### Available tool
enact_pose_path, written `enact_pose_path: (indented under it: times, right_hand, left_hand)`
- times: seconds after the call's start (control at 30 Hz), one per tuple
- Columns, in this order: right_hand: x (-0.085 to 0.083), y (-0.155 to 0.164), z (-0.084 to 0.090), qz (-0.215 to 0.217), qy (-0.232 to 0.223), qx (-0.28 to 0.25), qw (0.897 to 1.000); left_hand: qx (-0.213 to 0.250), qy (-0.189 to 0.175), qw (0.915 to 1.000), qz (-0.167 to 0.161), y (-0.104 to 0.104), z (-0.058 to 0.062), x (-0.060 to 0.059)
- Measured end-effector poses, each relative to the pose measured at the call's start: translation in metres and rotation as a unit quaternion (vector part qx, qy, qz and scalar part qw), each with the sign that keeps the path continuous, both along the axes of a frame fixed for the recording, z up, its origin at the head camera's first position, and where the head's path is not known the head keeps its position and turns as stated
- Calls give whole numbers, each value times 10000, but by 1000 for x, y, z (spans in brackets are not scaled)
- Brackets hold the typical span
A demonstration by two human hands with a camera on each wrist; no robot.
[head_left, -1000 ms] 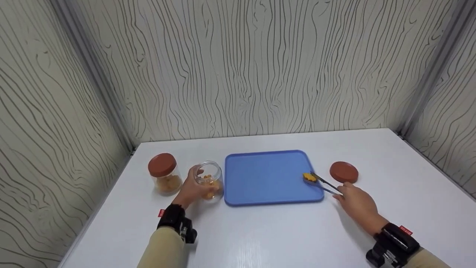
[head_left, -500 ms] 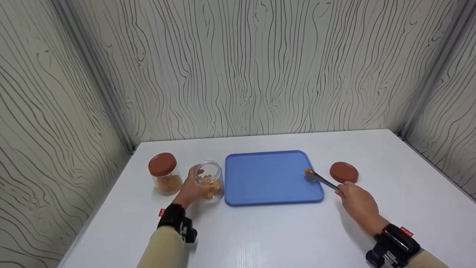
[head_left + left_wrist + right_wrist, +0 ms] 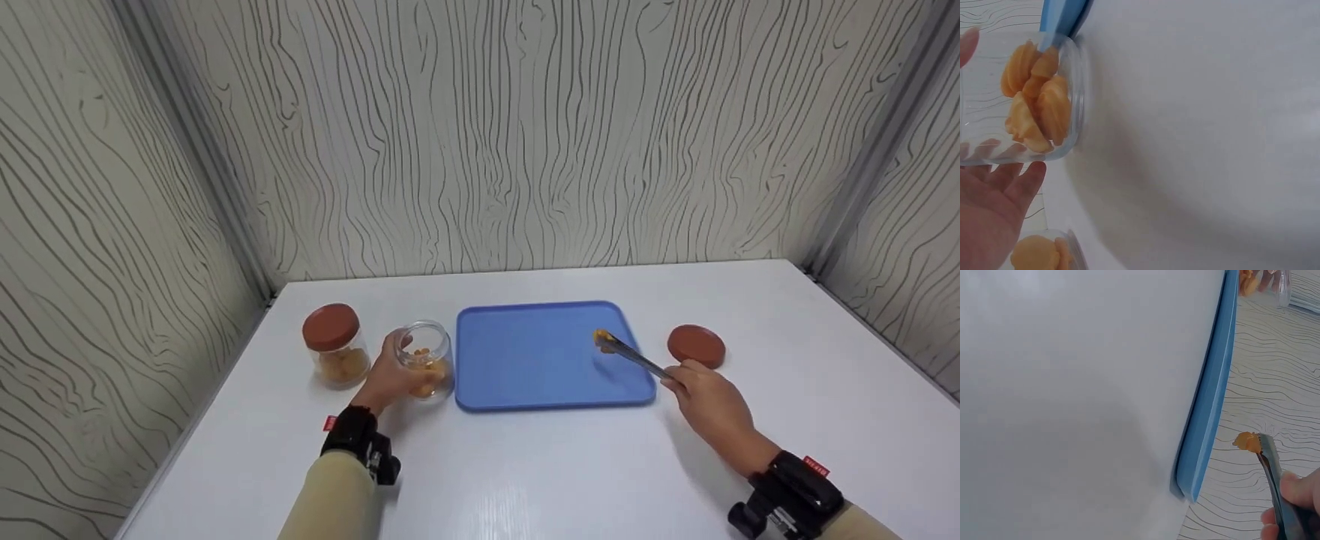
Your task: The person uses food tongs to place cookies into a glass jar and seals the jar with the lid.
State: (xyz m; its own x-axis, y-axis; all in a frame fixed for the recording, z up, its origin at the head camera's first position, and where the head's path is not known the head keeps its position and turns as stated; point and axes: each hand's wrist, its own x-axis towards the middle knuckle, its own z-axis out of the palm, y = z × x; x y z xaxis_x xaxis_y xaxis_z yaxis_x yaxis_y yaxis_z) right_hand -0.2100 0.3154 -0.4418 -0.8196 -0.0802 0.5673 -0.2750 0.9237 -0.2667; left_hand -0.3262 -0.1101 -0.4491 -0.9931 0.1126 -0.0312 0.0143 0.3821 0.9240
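My left hand (image 3: 395,377) grips an open clear jar (image 3: 424,360) standing at the left end of the blue tray (image 3: 525,358). Several ridged, golden cookies (image 3: 1039,101) lie in the bottom of that jar, seen through its wall in the left wrist view. Metal tongs (image 3: 637,358) are held in my right hand (image 3: 712,401), thumb and fingers pinching the arms. Between the tong tips is one orange-yellow cookie (image 3: 602,339), held above the tray's right part. The right wrist view shows this cookie (image 3: 1248,441) raised higher than the tray rim.
Left of my left hand stands a second jar (image 3: 341,364) with cookies, closed by a reddish-brown lid (image 3: 331,327). Another reddish-brown lid (image 3: 696,346) lies on the white table (image 3: 517,472) right of the tray. Patterned panels (image 3: 480,150) rise behind and at both sides.
The tongs have lifted the cookie off the tray's right side and carried it a little left and upward. My left hand keeps its hold on the jar.
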Motion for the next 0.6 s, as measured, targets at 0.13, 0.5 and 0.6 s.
enact_pose_path:
  times: [0.13, 0.5, 0.6]
  right_hand:
    - [-1, -4, -1, 151, 318, 21, 9994]
    - [-3, -16, 4, 286, 324, -67, 9990]
    - [-4, -19, 4, 339, 371, -88, 9987]
  left_hand:
    - [13, 3, 10000, -20, -1, -2, -1]
    - [28, -30, 10000, -43, 1, 1, 1]
    - [30, -35, 10000, -36, 1, 3, 3]
